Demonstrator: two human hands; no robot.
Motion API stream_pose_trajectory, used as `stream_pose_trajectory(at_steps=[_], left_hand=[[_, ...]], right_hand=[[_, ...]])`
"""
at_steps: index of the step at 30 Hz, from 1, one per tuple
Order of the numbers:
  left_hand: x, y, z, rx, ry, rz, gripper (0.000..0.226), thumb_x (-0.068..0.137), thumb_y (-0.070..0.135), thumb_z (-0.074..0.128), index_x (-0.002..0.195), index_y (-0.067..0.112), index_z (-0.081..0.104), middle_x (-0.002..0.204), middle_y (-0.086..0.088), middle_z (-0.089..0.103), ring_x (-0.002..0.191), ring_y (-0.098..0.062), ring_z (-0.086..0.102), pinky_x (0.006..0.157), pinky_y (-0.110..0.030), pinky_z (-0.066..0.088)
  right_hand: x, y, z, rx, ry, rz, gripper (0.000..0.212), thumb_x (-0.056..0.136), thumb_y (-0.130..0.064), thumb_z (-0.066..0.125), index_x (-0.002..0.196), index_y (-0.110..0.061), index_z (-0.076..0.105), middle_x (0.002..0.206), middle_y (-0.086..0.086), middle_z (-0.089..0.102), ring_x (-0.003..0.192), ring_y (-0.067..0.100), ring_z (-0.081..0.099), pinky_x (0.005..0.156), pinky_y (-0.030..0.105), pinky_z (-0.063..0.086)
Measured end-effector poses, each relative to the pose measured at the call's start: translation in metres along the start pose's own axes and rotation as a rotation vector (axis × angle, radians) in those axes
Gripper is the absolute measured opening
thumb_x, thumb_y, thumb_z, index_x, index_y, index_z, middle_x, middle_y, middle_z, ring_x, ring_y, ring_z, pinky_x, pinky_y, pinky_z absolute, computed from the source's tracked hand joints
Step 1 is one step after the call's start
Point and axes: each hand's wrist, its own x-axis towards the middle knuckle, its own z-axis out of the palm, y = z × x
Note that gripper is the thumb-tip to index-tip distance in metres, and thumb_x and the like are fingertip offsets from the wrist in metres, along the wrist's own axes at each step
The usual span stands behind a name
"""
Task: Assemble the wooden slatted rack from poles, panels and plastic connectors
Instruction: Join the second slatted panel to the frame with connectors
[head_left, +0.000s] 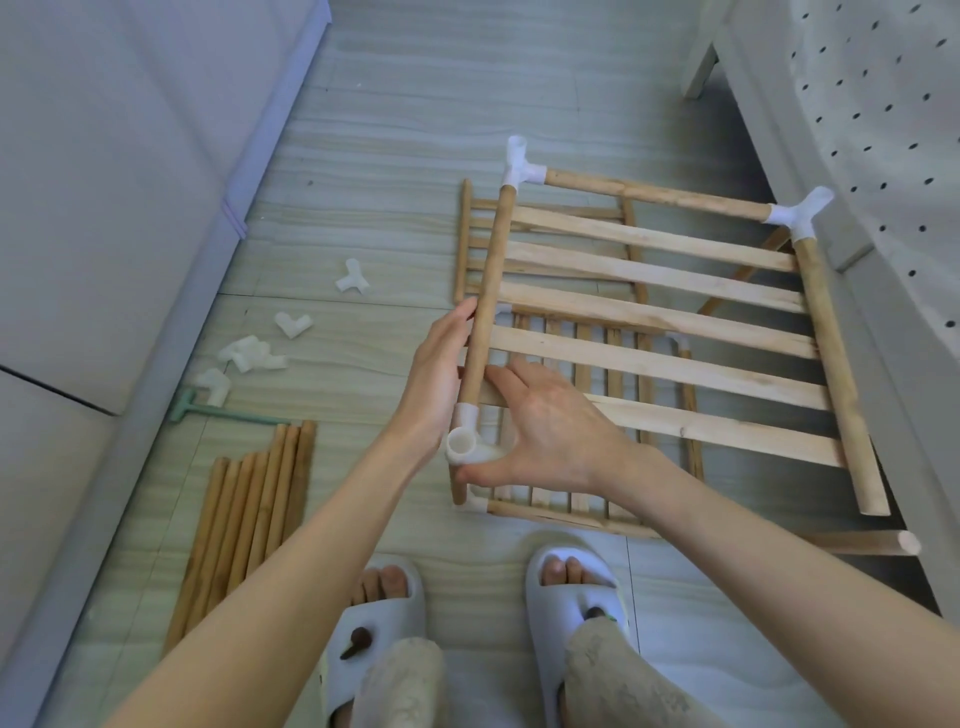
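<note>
Three white plastic corner connectors are fitted on the raised slatted panel of pale wood (660, 322), which is held tilted above two further slatted panels lying flat on the grey floor (374, 156). The near connector (467, 449) caps the lower end of the left side pole (485, 306); the far-left connector (521, 166) and far-right connector (797, 213) join the rear pole (660, 195). The right side pole (844, 384) ends bare, with no connector.

The left hand (434, 374) lies along the left pole with fingers straight, pressing rather than wrapping. The right hand (550, 431) has fingers spread over the nearest slat, thumb under the near connector.

Probable faults:
- Neither hand encircles a part; the panel may slip and drop onto the panels below.
- Uneven pressure on the near connector may seat it crooked or rotate its open socket out of line.
- The unsupported right pole may sag and loosen the far-right joint.

Loose white connectors (252, 353), a green T-shaped tool (208, 413) and a bundle of spare wooden poles (249, 514) lie at left, near the feet; stepping on them is a hazard.
</note>
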Motion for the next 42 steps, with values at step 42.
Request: stream_pose_trajectory(at_steps=[42], left_hand=[[0.006, -0.029, 0.005, 0.385, 0.11, -0.04, 0.039, 0.09, 0.055, 0.046, 0.097, 0.018, 0.057, 0.101, -0.004, 0.063, 0.101, -0.021, 0.058, 0.09, -0.036, 0.047]], right_hand=[[-0.006, 0.01, 0.005, 0.067, 0.017, -0.107, 0.085, 0.067, -0.065, 0.067, 0.13, -0.013, 0.047, 0.104, -0.002, 0.05, 0.092, 0.01, 0.042, 0.088, 0.027, 0.037]])
